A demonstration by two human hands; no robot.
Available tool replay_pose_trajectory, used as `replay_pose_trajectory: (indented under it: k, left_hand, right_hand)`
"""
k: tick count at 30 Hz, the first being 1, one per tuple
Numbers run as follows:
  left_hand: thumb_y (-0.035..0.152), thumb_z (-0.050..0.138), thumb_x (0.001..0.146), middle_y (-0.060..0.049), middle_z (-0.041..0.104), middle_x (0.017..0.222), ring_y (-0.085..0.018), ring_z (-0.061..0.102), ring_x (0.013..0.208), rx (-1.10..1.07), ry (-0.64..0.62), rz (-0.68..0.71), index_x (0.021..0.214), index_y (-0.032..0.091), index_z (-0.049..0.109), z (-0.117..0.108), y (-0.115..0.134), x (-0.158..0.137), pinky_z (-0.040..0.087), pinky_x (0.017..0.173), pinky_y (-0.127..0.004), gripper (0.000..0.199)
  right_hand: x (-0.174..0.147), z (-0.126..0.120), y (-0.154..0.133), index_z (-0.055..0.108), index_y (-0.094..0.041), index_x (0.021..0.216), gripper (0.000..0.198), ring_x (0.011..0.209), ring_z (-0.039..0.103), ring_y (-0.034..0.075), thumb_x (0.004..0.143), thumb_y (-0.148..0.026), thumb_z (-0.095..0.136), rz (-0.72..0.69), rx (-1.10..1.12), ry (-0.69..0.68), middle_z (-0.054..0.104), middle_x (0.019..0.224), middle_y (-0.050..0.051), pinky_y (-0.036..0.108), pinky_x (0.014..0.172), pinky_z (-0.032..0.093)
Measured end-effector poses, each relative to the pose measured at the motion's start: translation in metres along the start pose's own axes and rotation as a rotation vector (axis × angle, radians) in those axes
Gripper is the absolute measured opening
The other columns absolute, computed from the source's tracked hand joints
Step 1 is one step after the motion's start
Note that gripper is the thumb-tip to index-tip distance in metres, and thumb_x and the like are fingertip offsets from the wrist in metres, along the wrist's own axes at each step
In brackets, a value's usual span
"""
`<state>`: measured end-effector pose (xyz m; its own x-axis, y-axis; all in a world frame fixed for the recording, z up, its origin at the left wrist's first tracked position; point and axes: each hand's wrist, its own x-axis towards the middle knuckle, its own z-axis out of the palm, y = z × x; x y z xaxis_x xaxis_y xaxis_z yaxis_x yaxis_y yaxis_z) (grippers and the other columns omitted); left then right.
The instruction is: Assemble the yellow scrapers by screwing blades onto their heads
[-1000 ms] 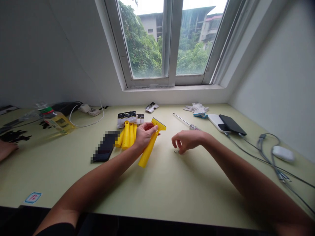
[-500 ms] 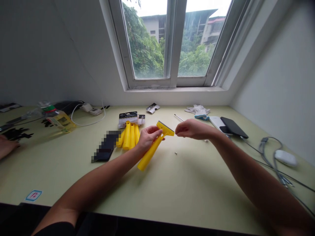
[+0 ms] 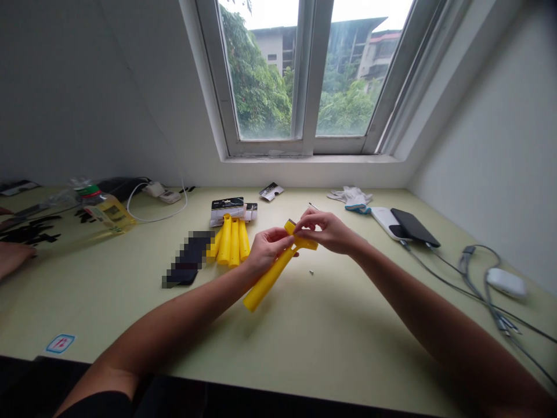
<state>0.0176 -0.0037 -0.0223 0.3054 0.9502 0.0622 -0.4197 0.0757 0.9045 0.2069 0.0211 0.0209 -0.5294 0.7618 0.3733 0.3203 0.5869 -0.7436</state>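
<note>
A yellow scraper slants above the table, its handle pointing down and toward me. My left hand is closed around it where the handle meets the head. My right hand is over the scraper's head with thumb and fingertips pinched against it; whatever lies between them is too small or hidden to tell. Part of the head is covered by those fingers. On the table below lies a small metal piece, like a screw. The tip of a thin metal rod shows behind my right hand.
Left of my hands lie several yellow scrapers with black cards and a dark phone. Farther left are a bottle of yellow liquid and another person's hand. White gloves, a power bank and cables sit right.
My right hand has moved left from beside the scraper onto its head, fingertips now touching it. The scraper has shifted slightly down and right in my left hand.
</note>
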Motion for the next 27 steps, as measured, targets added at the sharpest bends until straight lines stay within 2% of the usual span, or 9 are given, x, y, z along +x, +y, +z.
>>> replay_pose_trajectory:
  k: [7, 12, 15, 18, 23, 25, 27]
  left_hand:
    - [0.027, 0.083, 0.064, -0.004, 0.068, 0.076, -0.017, 0.067, 0.066, 0.002, 0.006, 0.009, 0.079, 0.008, 0.067, -0.005, -0.004, 0.003, 0.061, 0.067, -0.038, 0.029]
    - [0.027, 0.082, 0.065, -0.004, 0.068, 0.077, -0.017, 0.067, 0.067, 0.002, 0.008, 0.006, 0.08, 0.008, 0.067, -0.007, -0.006, 0.003, 0.061, 0.068, -0.039, 0.029]
    - [0.028, 0.081, 0.066, -0.005, 0.068, 0.079, -0.018, 0.067, 0.069, 0.009, 0.002, 0.011, 0.082, 0.008, 0.067, -0.008, -0.007, 0.002, 0.061, 0.068, -0.039, 0.029]
    - [0.029, 0.08, 0.068, -0.006, 0.069, 0.081, -0.018, 0.067, 0.069, 0.036, -0.02, 0.023, 0.086, 0.008, 0.068, -0.008, -0.009, 0.0, 0.06, 0.068, -0.037, 0.03]
    - [0.029, 0.083, 0.064, -0.007, 0.069, 0.081, -0.018, 0.067, 0.069, -0.001, -0.014, -0.021, 0.083, 0.007, 0.068, -0.007, -0.013, 0.002, 0.06, 0.068, -0.039, 0.033]
    - [0.029, 0.084, 0.061, -0.007, 0.068, 0.082, -0.019, 0.067, 0.07, -0.026, 0.001, -0.065, 0.084, 0.007, 0.068, -0.007, -0.015, 0.003, 0.06, 0.068, -0.039, 0.036]
    - [0.029, 0.086, 0.058, -0.008, 0.068, 0.084, -0.019, 0.067, 0.072, -0.036, 0.034, -0.104, 0.084, 0.007, 0.068, -0.007, -0.016, 0.004, 0.06, 0.068, -0.039, 0.039]
  right_hand:
    - [0.0, 0.008, 0.005, 0.073, -0.02, 0.086, 0.014, 0.071, 0.049, 0.014, 0.081, -0.03, 0.064, 0.024, 0.032, 0.003, 0.053, 0.08, 0.002, 0.027, 0.064, 0.041]
    - [0.0, 0.011, 0.001, 0.071, -0.02, 0.082, 0.012, 0.073, 0.05, 0.014, 0.081, -0.028, 0.063, 0.014, -0.03, 0.043, 0.054, 0.08, 0.002, 0.028, 0.067, 0.042]
    - [0.001, 0.013, -0.001, 0.065, -0.019, 0.08, 0.009, 0.07, 0.048, 0.013, 0.078, -0.028, 0.065, 0.062, -0.038, 0.067, 0.051, 0.075, 0.0, 0.027, 0.065, 0.04]
    - [0.002, 0.014, 0.002, 0.056, -0.019, 0.084, 0.021, 0.065, 0.042, 0.011, 0.072, -0.029, 0.07, 0.139, 0.047, 0.089, 0.044, 0.071, -0.004, 0.025, 0.059, 0.037]
    - [0.003, 0.017, 0.01, 0.05, -0.019, 0.086, 0.029, 0.061, 0.043, 0.01, 0.073, -0.037, 0.069, 0.211, 0.244, -0.039, 0.045, 0.068, -0.005, 0.023, 0.053, 0.036]
    - [0.003, 0.014, 0.011, 0.05, -0.019, 0.09, 0.031, 0.061, 0.046, 0.01, 0.075, -0.04, 0.068, 0.202, 0.243, -0.07, 0.048, 0.07, -0.004, 0.023, 0.053, 0.038]
    - [0.003, 0.006, 0.012, 0.052, -0.02, 0.097, 0.031, 0.067, 0.052, 0.012, 0.079, -0.042, 0.063, 0.178, 0.152, -0.08, 0.054, 0.077, -0.001, 0.025, 0.059, 0.044]
